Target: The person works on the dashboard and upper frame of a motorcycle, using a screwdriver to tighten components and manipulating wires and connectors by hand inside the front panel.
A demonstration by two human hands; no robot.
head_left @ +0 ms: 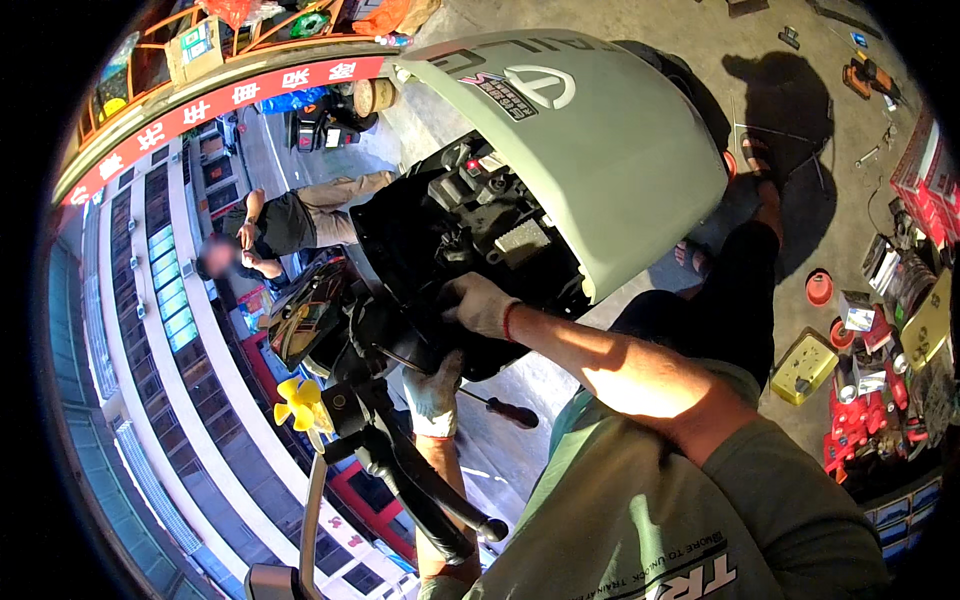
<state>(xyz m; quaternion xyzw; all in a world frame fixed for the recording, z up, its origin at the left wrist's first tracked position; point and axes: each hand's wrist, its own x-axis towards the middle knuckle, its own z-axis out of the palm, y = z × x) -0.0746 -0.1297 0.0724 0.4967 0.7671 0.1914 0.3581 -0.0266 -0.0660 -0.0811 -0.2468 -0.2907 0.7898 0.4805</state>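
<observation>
Concrete workshop floor [520,400] lies under a scooter whose pale green front panel [620,150] is lifted off its wiring. Both gloved hands are closed: left hand [435,390] grips a red-handled screwdriver [470,397], right hand [480,303] presses into the black housing [440,240].

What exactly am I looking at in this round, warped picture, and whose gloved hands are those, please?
This is one wide fisheye view from a camera worn on a person's head, looking down, so straight edges bend near the rim. Both gloved hands belong to the wearer. The right hand reaches into the opened front of a scooter, under its pale green panel, among black parts and wiring. The left hand is lower and holds a screwdriver with a dark red handle. In front is the handlebar with a black brake lever. Tools and red boxes lie on the concrete floor at right. Another person crouches beyond the scooter.
</observation>
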